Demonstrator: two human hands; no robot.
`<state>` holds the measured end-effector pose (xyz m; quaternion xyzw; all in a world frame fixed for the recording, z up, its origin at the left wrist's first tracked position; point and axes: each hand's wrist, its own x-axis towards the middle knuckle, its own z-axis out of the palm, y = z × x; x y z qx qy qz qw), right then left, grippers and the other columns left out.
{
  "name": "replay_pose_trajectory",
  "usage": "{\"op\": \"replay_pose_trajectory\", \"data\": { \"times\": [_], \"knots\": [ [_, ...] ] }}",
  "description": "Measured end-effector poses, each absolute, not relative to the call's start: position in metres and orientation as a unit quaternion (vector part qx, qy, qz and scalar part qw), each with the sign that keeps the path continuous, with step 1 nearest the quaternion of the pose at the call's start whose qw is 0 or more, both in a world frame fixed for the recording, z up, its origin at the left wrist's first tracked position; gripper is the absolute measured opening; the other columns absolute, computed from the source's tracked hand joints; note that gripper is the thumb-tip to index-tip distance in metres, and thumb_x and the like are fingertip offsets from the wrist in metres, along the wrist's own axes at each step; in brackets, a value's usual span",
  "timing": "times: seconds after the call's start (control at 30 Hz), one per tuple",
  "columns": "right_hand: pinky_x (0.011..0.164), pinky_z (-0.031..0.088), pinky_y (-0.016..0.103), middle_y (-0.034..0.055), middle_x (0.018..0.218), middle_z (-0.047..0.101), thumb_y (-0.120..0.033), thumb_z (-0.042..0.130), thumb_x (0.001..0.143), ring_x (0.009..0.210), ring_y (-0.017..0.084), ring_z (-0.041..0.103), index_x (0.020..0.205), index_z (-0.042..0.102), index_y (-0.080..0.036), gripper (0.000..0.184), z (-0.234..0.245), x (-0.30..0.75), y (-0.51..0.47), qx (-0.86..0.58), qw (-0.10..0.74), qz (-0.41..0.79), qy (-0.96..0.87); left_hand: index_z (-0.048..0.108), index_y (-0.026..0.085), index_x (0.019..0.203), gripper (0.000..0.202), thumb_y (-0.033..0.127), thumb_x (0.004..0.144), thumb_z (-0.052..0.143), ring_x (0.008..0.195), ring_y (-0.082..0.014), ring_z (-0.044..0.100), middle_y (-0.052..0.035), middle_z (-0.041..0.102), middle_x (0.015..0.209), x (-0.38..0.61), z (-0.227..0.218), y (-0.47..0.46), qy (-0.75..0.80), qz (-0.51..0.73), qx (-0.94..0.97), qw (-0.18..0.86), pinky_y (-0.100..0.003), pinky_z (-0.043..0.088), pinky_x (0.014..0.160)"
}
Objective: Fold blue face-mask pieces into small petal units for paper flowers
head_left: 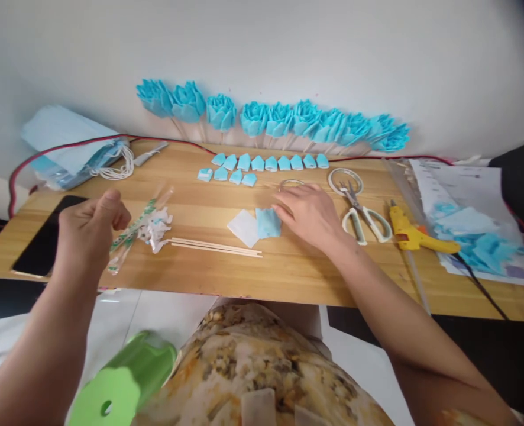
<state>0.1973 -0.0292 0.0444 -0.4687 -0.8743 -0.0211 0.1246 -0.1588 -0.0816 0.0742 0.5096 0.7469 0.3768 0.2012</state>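
And here's the right hand (310, 216), palm down low over the counter (297, 272), fingers stretched out and a little spread, tips right at the edge of a blue square (268, 223); touching or not, I can't tell. The blue square meets a white square (244, 228) on its far side from that hand. Over to the left hand (91, 228): it's up, curled into a fist, and whatever might be inside is hidden from me! Beside it, a dark phone (44, 236) one way, crumpled wrappers (153, 228) the other. Thin sticks (217, 247) lie between the hands. Just beyond the right hand, small folded blue pieces (271, 164) line up, blue flowers (306, 118) behind them; scissors (354, 203) rest to its right, then a yellow glue gun (421, 239).
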Motion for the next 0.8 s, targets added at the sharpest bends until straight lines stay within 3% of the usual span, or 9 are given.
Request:
{"op": "replay_pose_trajectory", "data": {
  "times": [0.23, 0.4, 0.53, 0.63, 0.8],
  "knots": [
    [0.093, 0.043, 0.044, 0.0123, 0.112, 0.078, -0.029, 0.042, 0.102, 0.107, 0.027, 0.069, 0.112, 0.074, -0.020, 0.035, 0.022, 0.197, -0.018, -0.468, 0.206, 0.002, -0.860, 0.065, 0.020, 0.074, 0.006, 0.024, 0.077, 0.068, 0.075, -0.0115, 0.053, 0.0063, 0.061, 0.073, -0.163, 0.073, -0.089, 0.741, 0.357, 0.508, 0.256, -0.021, 0.042, 0.073],
    [0.095, 0.044, 0.042, 0.0092, 0.109, 0.079, -0.029, 0.044, 0.101, 0.105, 0.025, 0.071, 0.108, 0.074, -0.022, 0.032, 0.015, 0.207, -0.021, -0.481, 0.233, 0.000, -0.845, 0.074, 0.022, 0.083, 0.013, 0.023, 0.071, 0.079, 0.090, -0.0158, 0.061, 0.0045, 0.072, 0.087, -0.168, 0.069, -0.092, 0.734, 0.383, 0.477, 0.296, -0.027, 0.046, 0.089],
    [0.093, 0.046, 0.043, 0.0098, 0.110, 0.079, -0.029, 0.045, 0.100, 0.103, 0.026, 0.071, 0.107, 0.074, -0.022, 0.031, 0.015, 0.209, -0.020, -0.490, 0.247, -0.002, -0.836, 0.078, 0.024, 0.086, 0.011, 0.019, 0.077, 0.075, 0.100, -0.0169, 0.062, 0.0035, 0.074, 0.095, -0.168, 0.070, -0.094, 0.720, 0.389, 0.495, 0.291, -0.028, 0.045, 0.096],
    [0.090, 0.047, 0.043, 0.0093, 0.106, 0.079, -0.028, 0.047, 0.100, 0.100, 0.026, 0.072, 0.105, 0.075, -0.021, 0.029, 0.010, 0.209, -0.019, -0.476, 0.271, -0.017, -0.837, 0.081, 0.024, 0.093, 0.013, 0.027, 0.086, 0.069, 0.091, -0.0154, 0.062, 0.0006, 0.072, 0.089, -0.171, 0.063, -0.094, 0.706, 0.405, 0.471, 0.341, -0.027, 0.047, 0.090],
    [0.084, 0.047, 0.042, 0.0081, 0.097, 0.080, -0.027, 0.049, 0.101, 0.093, 0.024, 0.072, 0.103, 0.075, -0.024, 0.026, 0.016, 0.188, -0.023, -0.423, 0.331, -0.034, -0.843, 0.081, 0.012, 0.095, 0.028, 0.037, 0.090, 0.067, 0.063, -0.0126, 0.056, -0.0049, 0.063, 0.070, -0.175, 0.048, -0.092, 0.517, 0.524, 0.370, 0.567, -0.024, 0.047, 0.059]
  ]
}}
